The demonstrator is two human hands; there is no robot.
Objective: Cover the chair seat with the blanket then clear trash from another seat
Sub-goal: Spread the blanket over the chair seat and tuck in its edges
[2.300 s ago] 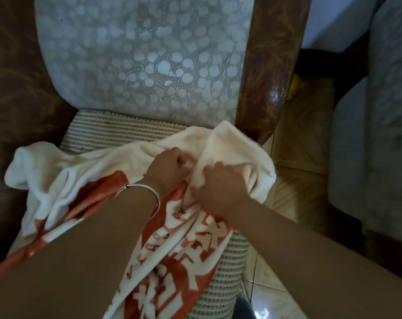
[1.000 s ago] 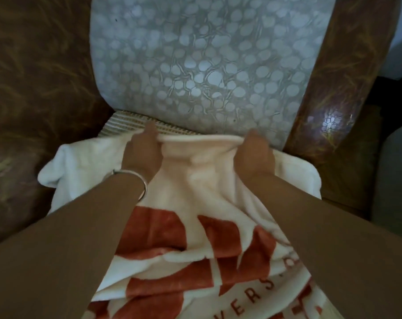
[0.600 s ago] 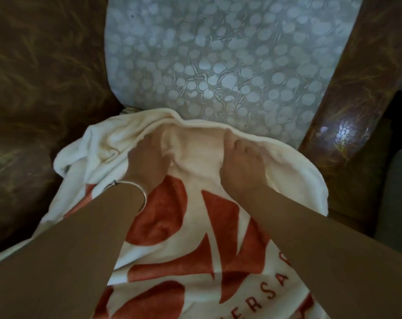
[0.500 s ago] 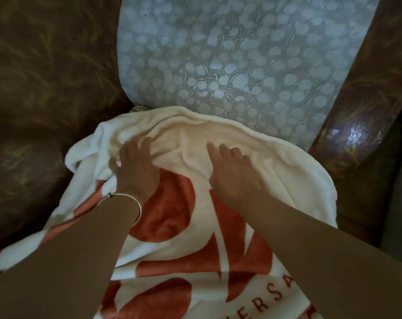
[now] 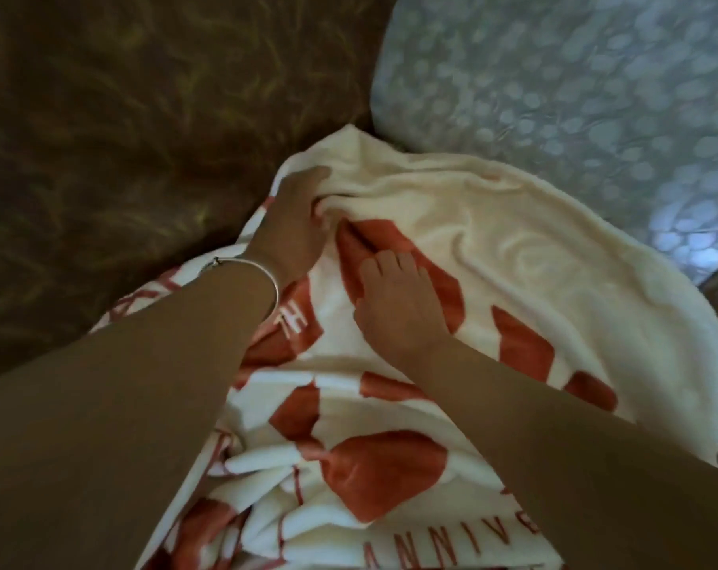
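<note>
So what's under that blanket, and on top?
On top, the left hand grips a fold near the back edge; the right hand rests flat on the orange print. Underneath, nothing shows: the blanket hides it all. Only the grey backrest and brown armrest show around it.

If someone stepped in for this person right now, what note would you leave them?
Left hand: grips a fold of the blanket near the brown armrest.
Right hand: rests flat on the blanket, holding nothing.
Blanket: spread over the seat up to the patterned backrest, bunched at the left rear corner.
Done: seat looks covered; none of it shows.
Left: smooth that corner, then clear trash from the other seat, which is out of view.
</note>
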